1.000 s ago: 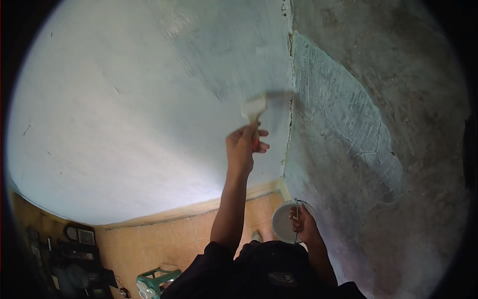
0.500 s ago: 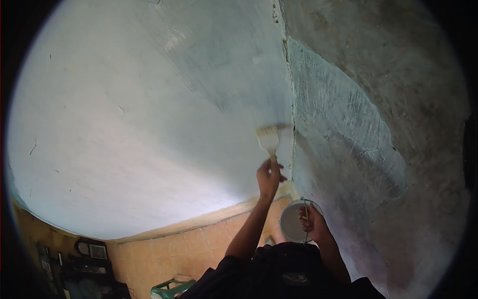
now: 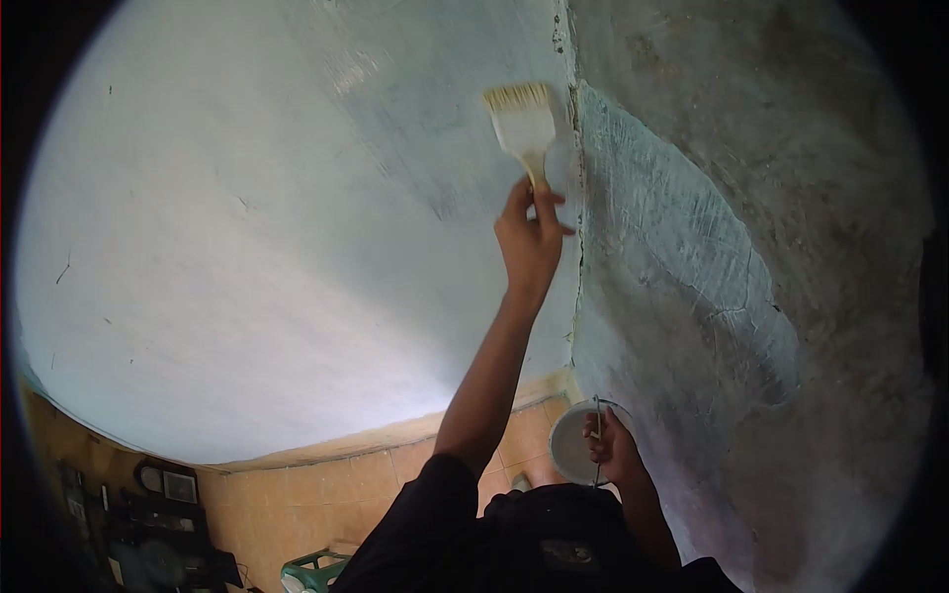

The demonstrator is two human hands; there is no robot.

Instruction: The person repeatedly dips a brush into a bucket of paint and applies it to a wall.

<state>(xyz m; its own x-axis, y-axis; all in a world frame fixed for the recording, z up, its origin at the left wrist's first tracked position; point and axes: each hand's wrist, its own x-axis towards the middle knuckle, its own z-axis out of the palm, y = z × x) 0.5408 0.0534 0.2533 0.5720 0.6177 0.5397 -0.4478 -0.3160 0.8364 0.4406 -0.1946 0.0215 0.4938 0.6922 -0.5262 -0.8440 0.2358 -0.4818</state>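
Note:
A wide paintbrush [image 3: 524,127] with pale bristles pointing up is gripped by its handle in my left hand [image 3: 531,237]. Its bristles overlap the pale painted wall [image 3: 297,198], just left of the corner crack. Low on the right, my right hand [image 3: 611,447] is closed round the thin wire handle [image 3: 597,425] of a bucket [image 3: 560,465]. Whitish liquid shows inside the bucket, which hangs in front of my body.
To the right stands a rough grey wall [image 3: 840,277] with a lighter, cracked patch [image 3: 692,227]. Orange tiles [image 3: 336,489] cover the floor below. A green plastic stool [image 3: 314,570] and dark household items [image 3: 168,524] sit at the lower left.
My left hand has carried the paintbrush upward along the wall beside the corner, the arm now stretched further. My right hand and the bucket stay nearly in place.

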